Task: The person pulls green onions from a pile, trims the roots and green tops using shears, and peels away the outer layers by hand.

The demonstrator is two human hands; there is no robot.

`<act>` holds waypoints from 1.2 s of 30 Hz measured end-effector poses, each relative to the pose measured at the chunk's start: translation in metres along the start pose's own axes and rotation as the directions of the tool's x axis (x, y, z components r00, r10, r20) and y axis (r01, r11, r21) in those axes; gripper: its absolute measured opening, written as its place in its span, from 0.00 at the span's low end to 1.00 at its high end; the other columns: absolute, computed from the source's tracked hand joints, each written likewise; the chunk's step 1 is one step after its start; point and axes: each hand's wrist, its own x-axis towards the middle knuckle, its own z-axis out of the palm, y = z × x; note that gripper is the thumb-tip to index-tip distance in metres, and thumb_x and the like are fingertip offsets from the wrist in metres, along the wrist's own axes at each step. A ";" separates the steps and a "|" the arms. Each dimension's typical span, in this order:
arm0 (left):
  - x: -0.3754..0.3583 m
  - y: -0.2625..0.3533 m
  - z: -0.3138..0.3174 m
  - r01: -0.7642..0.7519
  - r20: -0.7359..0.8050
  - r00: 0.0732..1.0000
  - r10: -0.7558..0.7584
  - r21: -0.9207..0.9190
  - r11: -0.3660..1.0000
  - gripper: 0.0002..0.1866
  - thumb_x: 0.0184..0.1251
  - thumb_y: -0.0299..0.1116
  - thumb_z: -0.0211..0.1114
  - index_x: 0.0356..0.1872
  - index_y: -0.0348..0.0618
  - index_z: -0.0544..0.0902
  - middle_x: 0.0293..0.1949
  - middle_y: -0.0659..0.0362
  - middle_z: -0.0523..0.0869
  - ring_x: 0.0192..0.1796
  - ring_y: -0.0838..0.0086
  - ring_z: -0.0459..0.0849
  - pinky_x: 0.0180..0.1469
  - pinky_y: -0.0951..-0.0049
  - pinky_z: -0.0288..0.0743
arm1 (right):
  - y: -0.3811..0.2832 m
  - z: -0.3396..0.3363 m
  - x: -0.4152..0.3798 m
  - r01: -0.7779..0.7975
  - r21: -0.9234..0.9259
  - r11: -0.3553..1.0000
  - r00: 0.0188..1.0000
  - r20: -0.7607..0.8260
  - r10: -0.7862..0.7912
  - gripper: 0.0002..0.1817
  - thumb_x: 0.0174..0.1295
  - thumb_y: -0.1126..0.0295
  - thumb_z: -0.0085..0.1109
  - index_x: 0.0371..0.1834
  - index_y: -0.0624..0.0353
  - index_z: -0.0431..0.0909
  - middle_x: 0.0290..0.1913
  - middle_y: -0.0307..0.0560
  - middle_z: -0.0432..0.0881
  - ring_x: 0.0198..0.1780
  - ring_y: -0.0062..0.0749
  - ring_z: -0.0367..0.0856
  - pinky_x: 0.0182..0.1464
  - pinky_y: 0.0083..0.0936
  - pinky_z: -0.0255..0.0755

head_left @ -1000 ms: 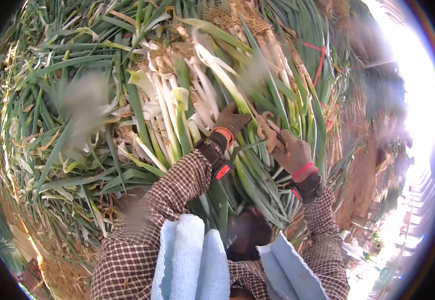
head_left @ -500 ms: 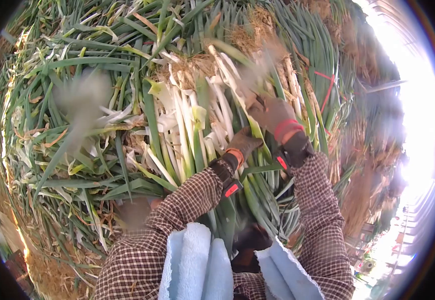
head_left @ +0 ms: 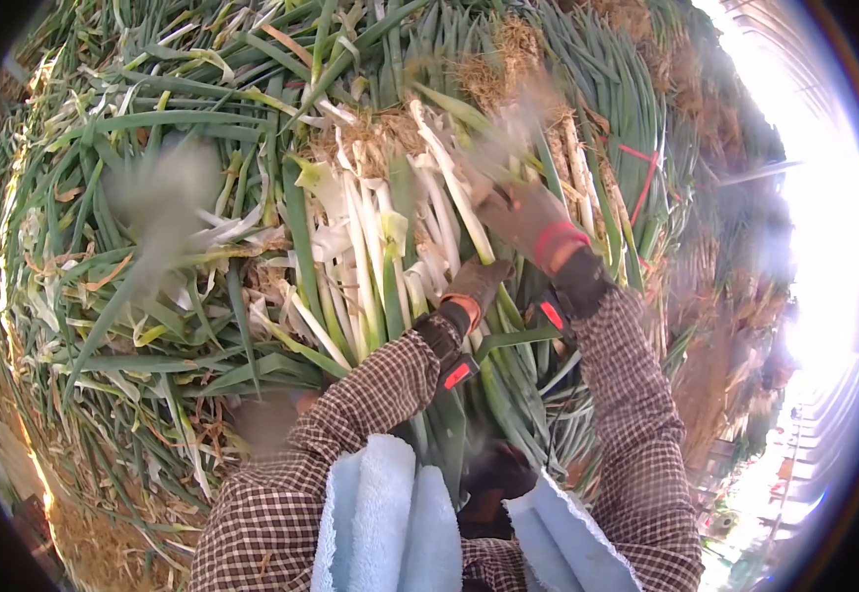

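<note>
Gloved in dark grey, my left hand (head_left: 481, 284) is closed around a green onion (head_left: 456, 192), where its white stalk turns green. The stalk points up and away, with its root end at the top. My right hand (head_left: 533, 222), in a dark glove with a red band, is just above and right of the left one, close to the same stalk; its fingertips are blurred, so its grip is unclear. Left of my hands lie several white stalks (head_left: 362, 257) side by side, their brown roots (head_left: 380, 133) at the top.
Loose leaves and peeled skins (head_left: 153, 316) cover the left side. Bundled green onions with red ties (head_left: 641, 178) lie at the right. A light blue towel (head_left: 382, 513) hangs at the bottom, and bare soil (head_left: 104, 533) shows at lower left.
My right hand has shifted slightly left, and its fingers have changed position. The stalk's white part now shows more fully between the hands. My left hand has barely moved.
</note>
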 end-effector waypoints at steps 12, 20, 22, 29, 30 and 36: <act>0.031 -0.035 -0.009 -0.457 0.251 0.890 0.381 0.505 0.732 0.10 0.65 0.32 0.62 0.42 0.40 0.86 0.37 0.51 0.88 0.40 0.64 0.87 0.41 0.67 0.79 | 0.006 -0.009 -0.084 -0.045 0.054 0.998 0.998 0.053 0.042 0.28 0.59 0.43 0.62 0.41 0.62 0.81 0.34 0.63 0.84 0.39 0.60 0.84 0.42 0.46 0.75; 0.004 -0.024 -0.009 0.070 0.248 0.967 0.067 -0.507 0.859 0.12 0.65 0.30 0.58 0.44 0.36 0.84 0.39 0.55 0.86 0.41 0.67 0.84 0.42 0.66 0.76 | -0.015 -0.014 -0.029 -0.052 0.169 0.984 0.998 0.038 0.046 0.28 0.60 0.42 0.60 0.42 0.61 0.80 0.37 0.63 0.85 0.44 0.62 0.83 0.47 0.49 0.75; -0.007 -0.017 -0.012 0.083 0.218 0.975 0.038 -0.518 0.852 0.11 0.66 0.30 0.57 0.44 0.36 0.83 0.38 0.55 0.84 0.39 0.67 0.82 0.42 0.65 0.75 | -0.018 -0.021 -0.049 -0.050 0.151 0.987 0.997 0.069 0.040 0.27 0.59 0.43 0.62 0.43 0.59 0.79 0.35 0.61 0.85 0.40 0.61 0.84 0.43 0.46 0.76; 0.076 -0.096 -0.014 -0.487 0.193 0.869 0.455 0.180 0.854 0.10 0.72 0.32 0.61 0.49 0.40 0.81 0.42 0.58 0.83 0.39 0.70 0.81 0.42 0.66 0.80 | 0.033 -0.004 -0.175 -0.001 0.035 0.999 0.998 0.067 -0.002 0.23 0.57 0.46 0.67 0.42 0.54 0.77 0.27 0.55 0.84 0.32 0.58 0.84 0.36 0.47 0.76; 0.060 -0.082 -0.016 -0.443 0.202 0.889 0.410 0.159 0.882 0.11 0.72 0.33 0.62 0.50 0.41 0.81 0.43 0.59 0.83 0.41 0.71 0.82 0.43 0.67 0.81 | 0.037 0.000 -0.181 -0.019 0.033 0.999 0.999 0.044 0.018 0.23 0.57 0.46 0.67 0.42 0.54 0.77 0.27 0.55 0.84 0.31 0.58 0.84 0.35 0.48 0.76; -0.003 -0.054 -0.013 -0.041 0.089 0.991 0.095 -0.476 0.878 0.09 0.74 0.29 0.57 0.51 0.43 0.79 0.43 0.60 0.81 0.45 0.69 0.82 0.43 0.64 0.81 | 0.008 0.022 -0.109 0.122 0.181 0.976 0.992 -0.063 -0.112 0.24 0.59 0.48 0.64 0.49 0.54 0.81 0.36 0.61 0.85 0.38 0.58 0.84 0.41 0.48 0.76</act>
